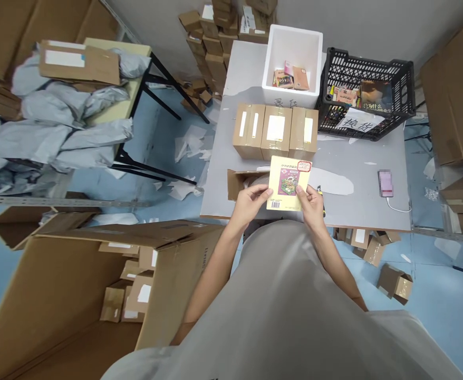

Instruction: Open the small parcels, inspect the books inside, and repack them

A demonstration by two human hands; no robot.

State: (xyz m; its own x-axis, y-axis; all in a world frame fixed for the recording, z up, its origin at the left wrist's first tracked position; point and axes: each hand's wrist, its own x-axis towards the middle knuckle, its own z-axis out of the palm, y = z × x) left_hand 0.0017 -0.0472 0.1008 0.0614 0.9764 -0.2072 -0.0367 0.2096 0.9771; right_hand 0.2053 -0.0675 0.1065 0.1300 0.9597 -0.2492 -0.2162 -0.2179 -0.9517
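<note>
A thin pale-yellow book (289, 182) with a purple picture, a red-framed label and a barcode is held up over the table's front edge. My left hand (252, 201) pinches its left edge; my right hand (311, 203) grips the lower right, thumb on the cover. Behind my left hand lies an open cardboard box (236, 184), partly hidden. A yellow-and-black box cutter (321, 199) rests just right of my right hand. Three taped cardboard boxes (275, 132) with white labels stand in a row beyond the book.
A white foam box (267, 79) and a black plastic crate (407, 87), both with books inside, stand at the table's back. A phone (385, 183) with a cable lies right. A large open carton (180, 269) is at my left. Grey parcels (57, 105) cover a side table.
</note>
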